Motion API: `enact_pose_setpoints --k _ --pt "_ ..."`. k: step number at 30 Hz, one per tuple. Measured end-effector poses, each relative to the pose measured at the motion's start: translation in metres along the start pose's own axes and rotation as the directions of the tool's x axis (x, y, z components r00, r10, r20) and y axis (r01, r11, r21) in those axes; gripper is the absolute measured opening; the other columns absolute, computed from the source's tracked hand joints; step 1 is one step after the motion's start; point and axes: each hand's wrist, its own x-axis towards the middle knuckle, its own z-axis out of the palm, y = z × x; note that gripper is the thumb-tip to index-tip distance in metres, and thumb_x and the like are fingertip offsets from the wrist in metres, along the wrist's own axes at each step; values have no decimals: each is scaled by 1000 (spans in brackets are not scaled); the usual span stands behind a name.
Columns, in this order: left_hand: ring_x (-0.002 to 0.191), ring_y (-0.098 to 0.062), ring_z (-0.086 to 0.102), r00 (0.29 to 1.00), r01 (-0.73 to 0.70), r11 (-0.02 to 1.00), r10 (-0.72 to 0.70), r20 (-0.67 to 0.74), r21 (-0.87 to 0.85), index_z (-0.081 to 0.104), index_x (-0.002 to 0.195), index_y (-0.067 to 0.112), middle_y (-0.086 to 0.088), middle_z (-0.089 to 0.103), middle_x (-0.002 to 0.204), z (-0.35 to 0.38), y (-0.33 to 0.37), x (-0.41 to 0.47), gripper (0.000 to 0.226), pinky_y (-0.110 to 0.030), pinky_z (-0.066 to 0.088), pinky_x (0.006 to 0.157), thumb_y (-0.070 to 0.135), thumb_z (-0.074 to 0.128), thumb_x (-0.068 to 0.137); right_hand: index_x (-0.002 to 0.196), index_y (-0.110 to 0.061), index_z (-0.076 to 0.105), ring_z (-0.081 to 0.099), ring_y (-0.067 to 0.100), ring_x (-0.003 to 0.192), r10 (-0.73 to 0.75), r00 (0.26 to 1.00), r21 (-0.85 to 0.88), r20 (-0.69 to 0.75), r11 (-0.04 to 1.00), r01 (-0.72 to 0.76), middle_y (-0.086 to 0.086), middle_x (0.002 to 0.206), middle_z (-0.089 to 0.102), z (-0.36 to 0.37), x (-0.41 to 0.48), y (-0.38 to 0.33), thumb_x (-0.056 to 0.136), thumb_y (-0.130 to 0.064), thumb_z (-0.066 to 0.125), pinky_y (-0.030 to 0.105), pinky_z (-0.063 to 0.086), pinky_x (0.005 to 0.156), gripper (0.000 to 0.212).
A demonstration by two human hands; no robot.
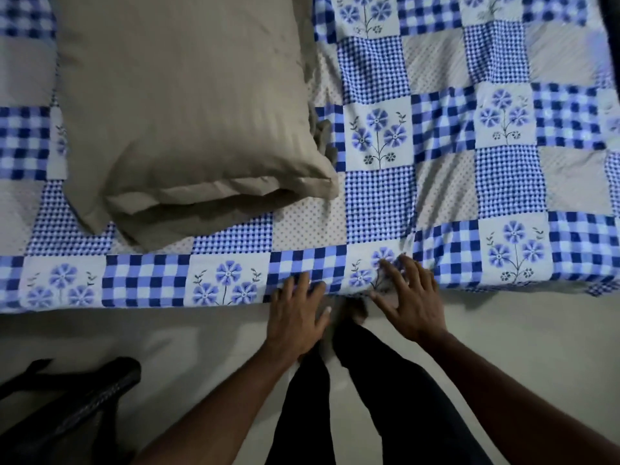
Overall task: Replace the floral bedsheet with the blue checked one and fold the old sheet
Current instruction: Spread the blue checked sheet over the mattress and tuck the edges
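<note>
A blue-and-white checked cotton bedsheet with patchwork squares of blue flowers [443, 129] is lying spread over the bed, filling the upper two thirds of the frame, with its near edge running across the middle. A plump taupe fabric pillow [188, 105] is resting on it in the upper left.

At the lower centre both arms are reaching forward to that near edge. The left hand [297, 317] is lying flat, palm down, its fingers [303, 280] straight and slightly apart, pressing on a large-checked square right at the sheet's border; it is grasping nothing. The right hand [414, 307], just beside it to the right, is likewise released and spread wide, its fingers [411, 266] touching a flower square, thumb pointing left toward the other hand.

Below the hands, legs in dark trousers [385, 380] are standing on a pale smooth floor [134, 333]. A black object with a strap [77, 407] is sitting in the lower left corner
</note>
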Motion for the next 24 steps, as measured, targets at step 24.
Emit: enact_pose_setpoints --k 24 --pt "104 -32 52 986 -137 986 127 -105 -98 62 123 17 -9 56 113 28 291 214 49 -44 43 84 53 56 90 122 -24 59 54 30 106 44 998 -14 -40 999 -45 -1 119 57 -70 -6 319 95 -65 45 43 44 83 50"
